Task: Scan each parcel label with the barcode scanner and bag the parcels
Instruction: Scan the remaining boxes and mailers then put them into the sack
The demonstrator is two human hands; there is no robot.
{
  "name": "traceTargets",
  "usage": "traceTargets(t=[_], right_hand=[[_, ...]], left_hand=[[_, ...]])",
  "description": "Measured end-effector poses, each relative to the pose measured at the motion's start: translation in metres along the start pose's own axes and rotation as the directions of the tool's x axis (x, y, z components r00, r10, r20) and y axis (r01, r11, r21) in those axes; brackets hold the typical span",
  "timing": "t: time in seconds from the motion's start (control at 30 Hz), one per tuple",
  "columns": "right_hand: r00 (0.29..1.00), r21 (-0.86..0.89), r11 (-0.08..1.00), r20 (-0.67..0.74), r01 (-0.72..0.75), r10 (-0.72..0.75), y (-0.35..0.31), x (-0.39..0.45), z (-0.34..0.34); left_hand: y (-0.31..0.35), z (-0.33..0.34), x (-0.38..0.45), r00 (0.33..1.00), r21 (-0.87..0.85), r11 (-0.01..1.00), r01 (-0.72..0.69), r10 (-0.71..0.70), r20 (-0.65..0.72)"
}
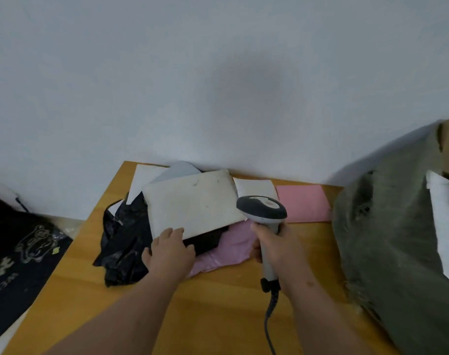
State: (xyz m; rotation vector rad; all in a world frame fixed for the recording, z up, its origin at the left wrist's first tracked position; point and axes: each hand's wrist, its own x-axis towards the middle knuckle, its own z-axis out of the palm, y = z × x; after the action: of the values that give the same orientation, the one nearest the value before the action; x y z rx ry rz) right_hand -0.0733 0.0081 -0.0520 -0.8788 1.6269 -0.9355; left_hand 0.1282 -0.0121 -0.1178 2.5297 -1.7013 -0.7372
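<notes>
- Setting: wooden table (218, 316) against a pale wall; I view it from above.
- White padded parcel (192, 201): tops the far-centre heap, over a black bag (123, 242) and a pink mailer (233, 247). Likely light, soft, bendy; best taken by its near edge.
- Left hand (169, 252): fingers curled on that near edge.
- Right hand (277, 247): wrapped round the barcode scanner (263, 213).
- Green sack (387, 239): right, open.

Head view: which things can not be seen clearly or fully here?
- White padded parcel: no label shows on its upturned face, so its place cannot be told.
- Black parcel: mostly hidden under the white parcel and the left hand.
- Barcode scanner in the right hand: its scan window faces away.
- Grey-green sack: cut off by the right edge.
</notes>
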Motion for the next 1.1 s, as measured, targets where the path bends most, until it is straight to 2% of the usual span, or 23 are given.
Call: traceTargets(t=[0.13,0.27,0.43,0.67,0.97,1.1], right_hand=[[0.998,0.004,0.999,0.052,-0.040,0.040,0.001,0.012,0.015],[0.998,-0.026,0.998,0.031,-0.058,0.058,0.000,0.022,0.033],[0.996,-0.047,0.995,0.005,-0.093,0.094,-0.002,0.031,0.057],[0.986,-0.023,0.986,-0.033,-0.165,0.165,0.005,0.046,0.085],[0.982,-0.017,0.986,-0.101,-0.165,0.162,0.015,0.050,0.101],[0.983,0.069,0.989,-0.121,-0.127,0.135,0.010,0.043,0.105]], left_hand=[[-0.014,0.001,0.012,0.999,0.002,0.999,0.048,-0.048,0.015],[-0.025,0.002,0.034,1.000,0.049,0.999,0.004,-0.005,0.023],[-0.033,0.001,0.056,0.989,0.165,0.975,-0.149,0.149,0.014],[-0.046,0.002,0.084,0.927,0.358,0.858,-0.368,0.370,0.067],[-0.052,-0.002,0.093,0.844,0.236,0.817,-0.526,0.536,0.029],[-0.047,-0.014,0.097,0.802,0.129,0.809,-0.574,0.586,-0.112]])
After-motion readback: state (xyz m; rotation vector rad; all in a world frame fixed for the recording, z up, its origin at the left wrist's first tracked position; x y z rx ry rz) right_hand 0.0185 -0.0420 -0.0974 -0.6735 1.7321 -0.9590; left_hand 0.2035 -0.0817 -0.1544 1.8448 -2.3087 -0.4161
